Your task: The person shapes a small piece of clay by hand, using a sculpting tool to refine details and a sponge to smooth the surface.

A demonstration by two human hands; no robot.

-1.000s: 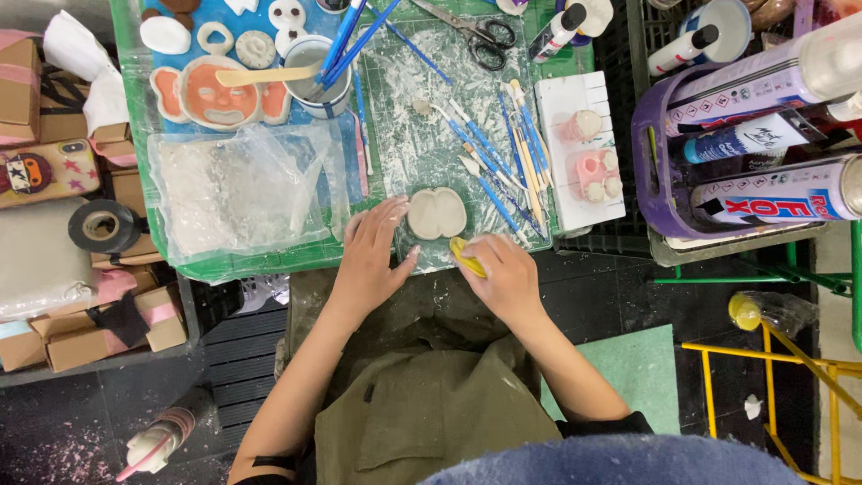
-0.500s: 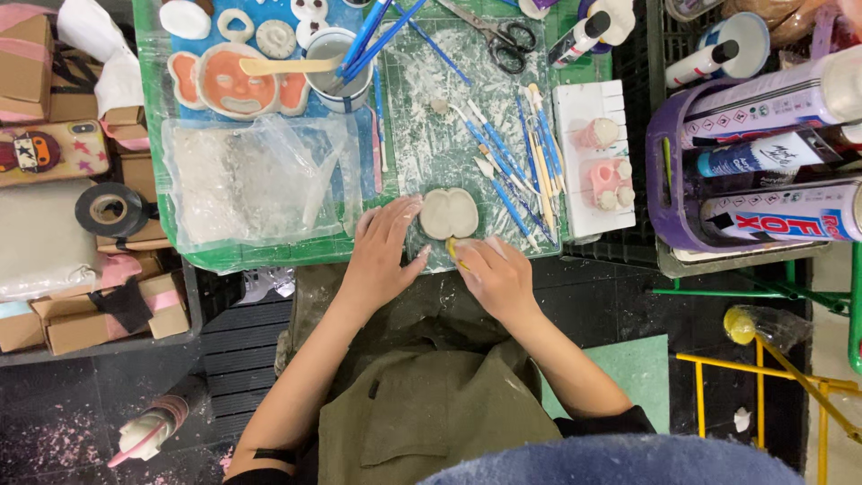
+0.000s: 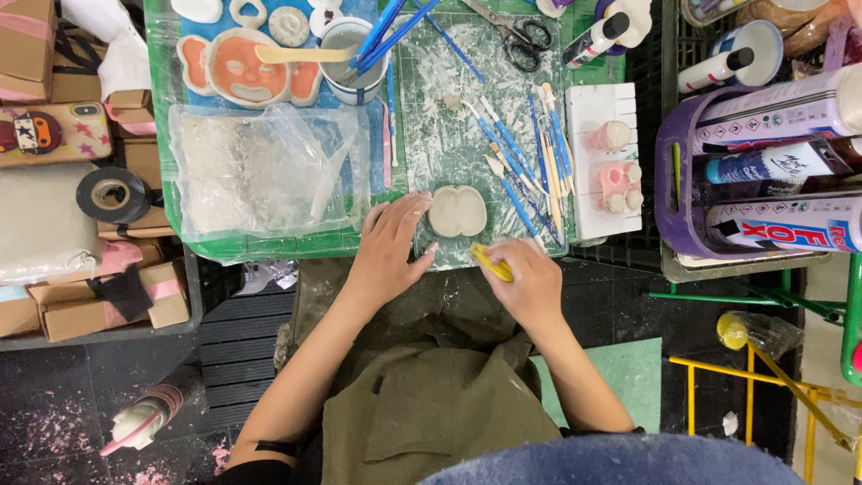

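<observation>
A flat pale clay piece (image 3: 457, 211) shaped like two joined lobes lies on the green cutting mat (image 3: 449, 135). My left hand (image 3: 391, 251) rests flat on the mat just left of the clay, fingertips close to its edge. My right hand (image 3: 530, 283) sits below and right of the clay, closed around a small yellow tool (image 3: 492, 263) whose tip points up-left toward the clay.
Several blue modelling tools (image 3: 521, 153) lie right of the clay. A cup of tools (image 3: 355, 58), scissors (image 3: 512, 27), a clear plastic bag (image 3: 260, 171), an orange clay face (image 3: 242, 67), a white block with pink figures (image 3: 606, 162), a purple basket of tubes (image 3: 763, 171), black tape roll (image 3: 112, 195).
The view has shifted slightly. My left hand has slid a little down and left from the clay piece; my right hand keeps the yellow tool near the mat's front edge.
</observation>
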